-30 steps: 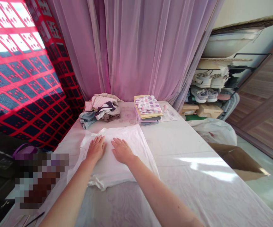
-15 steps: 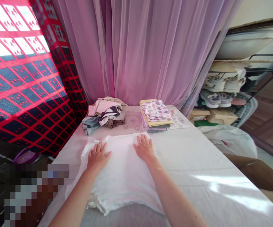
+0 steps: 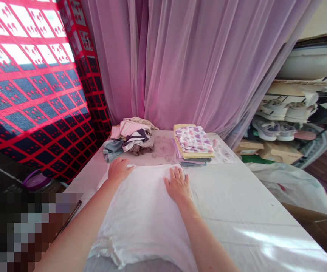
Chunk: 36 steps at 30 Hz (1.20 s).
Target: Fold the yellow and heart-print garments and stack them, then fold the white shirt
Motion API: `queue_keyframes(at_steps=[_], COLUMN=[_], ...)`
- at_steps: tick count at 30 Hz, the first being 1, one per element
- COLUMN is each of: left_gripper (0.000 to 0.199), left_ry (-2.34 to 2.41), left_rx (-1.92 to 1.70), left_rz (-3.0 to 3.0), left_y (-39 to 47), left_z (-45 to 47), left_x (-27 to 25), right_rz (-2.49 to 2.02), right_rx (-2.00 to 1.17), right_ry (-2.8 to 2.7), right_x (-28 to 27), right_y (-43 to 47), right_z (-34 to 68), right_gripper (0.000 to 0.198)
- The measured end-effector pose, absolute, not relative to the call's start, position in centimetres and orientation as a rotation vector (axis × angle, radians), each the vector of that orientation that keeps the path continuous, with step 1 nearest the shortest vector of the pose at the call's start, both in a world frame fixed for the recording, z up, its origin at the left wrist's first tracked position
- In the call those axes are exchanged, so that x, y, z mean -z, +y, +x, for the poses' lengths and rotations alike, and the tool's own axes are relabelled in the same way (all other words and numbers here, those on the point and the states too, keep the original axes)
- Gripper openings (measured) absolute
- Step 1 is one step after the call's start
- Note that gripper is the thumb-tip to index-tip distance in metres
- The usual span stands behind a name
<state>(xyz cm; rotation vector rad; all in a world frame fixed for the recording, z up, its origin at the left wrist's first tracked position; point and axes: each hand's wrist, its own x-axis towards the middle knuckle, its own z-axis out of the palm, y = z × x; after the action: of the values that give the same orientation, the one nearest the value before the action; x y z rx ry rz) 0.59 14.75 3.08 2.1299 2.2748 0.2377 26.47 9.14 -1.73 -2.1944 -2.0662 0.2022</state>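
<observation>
A white shirt lies spread on the pale cloth-covered table in front of me, its frilled edge toward the lower left. At its far left corner, my left hand has its fingers curled in on the fabric, where a small white fold shows at the fingertips. My right hand rests flat near the far right corner of the shirt, fingers stretched out. Just beyond the right hand stands a folded stack of clothes, with a heart-print piece on top. A loose heap of clothes lies behind the left hand.
A purple curtain hangs behind the table, and a red-and-black patterned cloth hangs at the left. On the right are a rack with shoes, a white plastic bag and a cardboard box. A purple-rimmed container stands lower left.
My left hand has gone from lying flat with spread fingers to curling at the shirt's far left corner. My right hand stays flat on the right side. The view has shifted slightly.
</observation>
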Motion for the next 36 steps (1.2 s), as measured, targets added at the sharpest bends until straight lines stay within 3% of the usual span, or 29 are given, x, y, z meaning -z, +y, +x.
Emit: queue_keyframes(at_steps=[7,19,25,28,36], left_gripper=[0.022,0.036,0.035,0.038,0.042], left_ry=[2.161,2.261,1.705,1.681,1.793], left_rx=[-0.168,-0.452,-0.573,-0.568,-0.608], left_rz=[2.036,2.270,2.580,2.569,2.574], left_y=[16.8,15.4,12.7,12.2,12.3], left_z=[1.0,2.5,2.8,2.5,2.6], left_x=[-2.8,-0.4,0.6,1.7,2.6], right_rz=[-2.191,-2.165,-2.116,-2.075,-2.336], right_rx=[-0.212,-0.241,-0.213,-0.198,-0.264], right_ry=[-2.046,-2.024,-2.030,-2.036,-1.570], right_x=[1.6,1.0,1.5,1.5,-1.1], right_y=[9.0,8.8,8.6,8.7,12.0], right_z=[26.4,26.5,26.4,26.7,29.2], right_gripper=[0.060,0.059,0.058,0.056,0.042])
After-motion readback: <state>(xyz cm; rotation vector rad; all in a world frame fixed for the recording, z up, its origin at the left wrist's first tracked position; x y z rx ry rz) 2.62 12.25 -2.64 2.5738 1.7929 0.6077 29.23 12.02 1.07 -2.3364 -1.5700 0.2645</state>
